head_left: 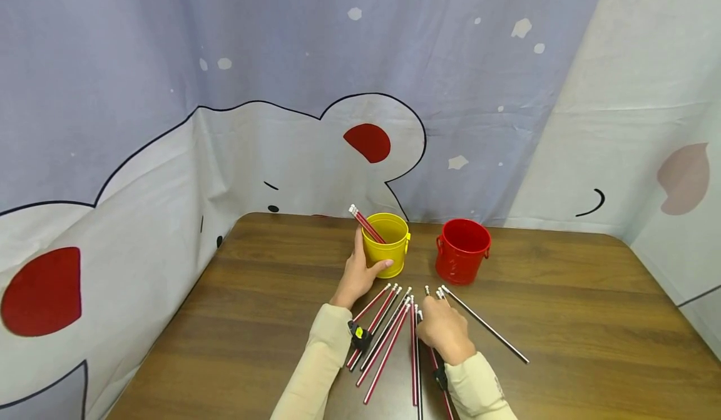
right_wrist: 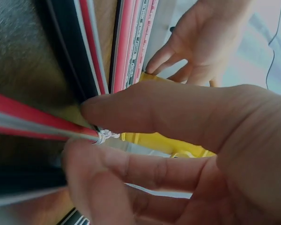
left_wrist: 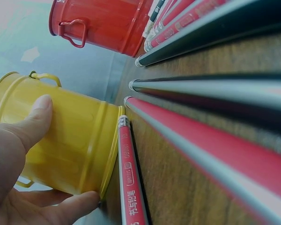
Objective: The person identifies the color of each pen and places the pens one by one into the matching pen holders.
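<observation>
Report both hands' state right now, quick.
Left hand: closed, holding the yellow bucket.
Right hand: thumb and finger closed around a red pencil near its end; how firmly, cannot be told.

Soft light fills the head view. Left-wrist pencils (left_wrist: 210, 140) blur towards three o'clock; the right-wrist view dims at nine, perhaps unfocused.

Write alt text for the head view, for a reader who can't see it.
A person's left hand grips a yellow bucket holding red pencils, while their right hand is down among loose pencils spread across a wooden table. A red bucket stands to the right; a printed curtain hangs behind.
</observation>
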Available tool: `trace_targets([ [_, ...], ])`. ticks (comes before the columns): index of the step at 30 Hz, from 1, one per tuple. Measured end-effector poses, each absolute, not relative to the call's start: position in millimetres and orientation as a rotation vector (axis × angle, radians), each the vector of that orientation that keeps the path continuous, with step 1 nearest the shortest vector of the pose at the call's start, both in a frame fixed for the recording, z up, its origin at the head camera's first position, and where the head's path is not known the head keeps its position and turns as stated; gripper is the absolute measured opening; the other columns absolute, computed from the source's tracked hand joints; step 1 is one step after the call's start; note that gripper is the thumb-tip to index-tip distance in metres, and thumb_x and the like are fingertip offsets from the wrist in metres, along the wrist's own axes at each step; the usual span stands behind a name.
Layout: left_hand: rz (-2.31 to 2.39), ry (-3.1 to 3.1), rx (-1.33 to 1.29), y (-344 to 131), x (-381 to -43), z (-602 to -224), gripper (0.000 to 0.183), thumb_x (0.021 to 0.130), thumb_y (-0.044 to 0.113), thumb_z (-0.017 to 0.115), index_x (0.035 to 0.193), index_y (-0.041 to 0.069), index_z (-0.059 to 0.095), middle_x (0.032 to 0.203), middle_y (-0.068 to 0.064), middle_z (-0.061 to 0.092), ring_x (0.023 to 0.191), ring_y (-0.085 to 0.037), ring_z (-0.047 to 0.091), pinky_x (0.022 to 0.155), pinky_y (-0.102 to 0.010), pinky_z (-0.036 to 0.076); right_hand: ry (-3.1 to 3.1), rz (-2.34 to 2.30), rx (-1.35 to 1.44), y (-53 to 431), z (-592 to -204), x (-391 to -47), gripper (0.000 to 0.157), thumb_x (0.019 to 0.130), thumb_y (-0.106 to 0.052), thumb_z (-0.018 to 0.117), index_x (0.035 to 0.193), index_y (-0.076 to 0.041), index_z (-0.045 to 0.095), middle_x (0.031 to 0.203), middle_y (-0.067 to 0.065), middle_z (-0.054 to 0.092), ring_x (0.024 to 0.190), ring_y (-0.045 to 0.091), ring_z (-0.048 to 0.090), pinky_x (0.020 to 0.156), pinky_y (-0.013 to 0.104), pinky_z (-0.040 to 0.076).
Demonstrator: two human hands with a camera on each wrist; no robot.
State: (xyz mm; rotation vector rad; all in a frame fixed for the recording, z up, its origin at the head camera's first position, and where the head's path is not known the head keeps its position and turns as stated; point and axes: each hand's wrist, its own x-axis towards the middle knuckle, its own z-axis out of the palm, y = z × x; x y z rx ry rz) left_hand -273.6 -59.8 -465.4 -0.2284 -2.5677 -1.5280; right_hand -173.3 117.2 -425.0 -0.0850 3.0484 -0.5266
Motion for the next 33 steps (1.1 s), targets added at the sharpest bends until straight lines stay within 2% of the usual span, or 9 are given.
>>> trace_targets([
  [6, -1.531, -2.570, -0.221, -59.8, -274.3, -465.0, 0.097, 0.080, 0.044, 0.066, 0.147, 0.029, -0.002, 0.144, -0.009, 0.034, 0.128, -0.030, 0.038, 0.106, -0.050, 0.027, 3.098, -0.488, -0.126, 113.4, -427.6, -171.2, 0.007, 0.067, -0.004, 0.061, 0.074, -0.006, 0.060, 0.081, 0.017, 0.065, 0.067, 0.040, 0.060, 0.049, 0.050, 0.043],
  [12, -1.531, -2.575, -0.222, -59.5, -274.4, -465.1, 0.097, 0.080, 0.044, 0.066, 0.147, 0.029, -0.003, 0.144, -0.010, 0.035, 0.128, -0.030, 0.038, 0.105, -0.051, 0.027, 3.094, -0.521, -0.143, 109.6, -428.8, -169.7, 0.009, 0.066, -0.002, 0.062, 0.075, -0.004, 0.061, 0.081, 0.018, 0.064, 0.068, 0.039, 0.060, 0.049, 0.050, 0.045],
  [18, -1.508, -2.551, -0.250, -59.7, -273.4, -465.8, 0.096, 0.079, 0.044, 0.067, 0.146, 0.035, -0.003, 0.142, -0.011, 0.037, 0.126, -0.031, 0.040, 0.105, -0.049, 0.028, 3.123, -0.565, -0.169, 106.3, -430.8, -166.8, 0.009, 0.063, 0.002, 0.062, 0.071, -0.002, 0.061, 0.076, 0.020, 0.064, 0.062, 0.038, 0.060, 0.046, 0.047, 0.043],
  [26, -1.506, -2.542, -0.250, -59.9, -273.0, -466.7, 0.098, 0.079, 0.044, 0.067, 0.147, 0.029, -0.001, 0.142, -0.012, 0.037, 0.125, -0.032, 0.040, 0.105, -0.050, 0.029, 3.131, -0.574, -0.149, 104.0, -432.3, -165.9, 0.009, 0.064, 0.003, 0.062, 0.071, -0.002, 0.061, 0.074, 0.019, 0.064, 0.059, 0.037, 0.059, 0.043, 0.046, 0.041],
  [33, -1.520, -2.557, -0.229, -59.9, -273.7, -466.2, 0.098, 0.078, 0.045, 0.067, 0.147, 0.033, -0.003, 0.143, -0.010, 0.036, 0.127, -0.030, 0.039, 0.106, -0.049, 0.028, 3.127, -0.592, -0.146, 104.0, -431.9, -166.6, 0.008, 0.064, 0.004, 0.061, 0.068, -0.002, 0.060, 0.072, 0.018, 0.063, 0.056, 0.034, 0.057, 0.042, 0.044, 0.040],
])
